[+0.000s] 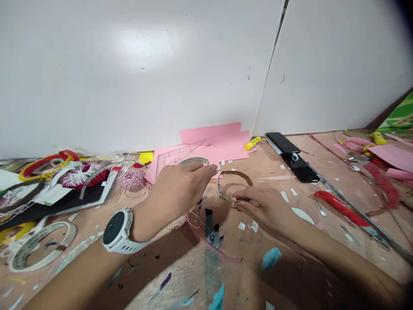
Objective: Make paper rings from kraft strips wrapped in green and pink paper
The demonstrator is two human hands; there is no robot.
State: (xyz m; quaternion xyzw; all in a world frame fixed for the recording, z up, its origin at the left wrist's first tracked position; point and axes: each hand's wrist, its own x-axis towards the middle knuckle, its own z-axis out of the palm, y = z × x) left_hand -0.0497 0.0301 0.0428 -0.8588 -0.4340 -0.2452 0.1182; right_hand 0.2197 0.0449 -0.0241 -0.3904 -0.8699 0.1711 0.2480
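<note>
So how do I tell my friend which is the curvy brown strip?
Start at the pink paper. In front of it, the right hand touches a thin brown strip bent into a hoop. It's the brown one, not the paler hoop behind the left hand.

Viewpoint: the camera is riding on the person's head, looking out over the near side of the worktable [351, 245].

Facing: it is pointing forward and down, toward the white wall panels [97, 73] at 12 o'clock.

Nearness: it is sitting close above the left hand [176, 193] at 9 o'clock and the right hand [264, 206] at 4 o'clock.

Framing: it is catching the tabletop in the lower half and the panels in the upper half, with their seam [274, 51] at 1 o'clock.

Roll: it is leaning slightly, with the table's back edge climbing toward 3 o'clock.
</note>
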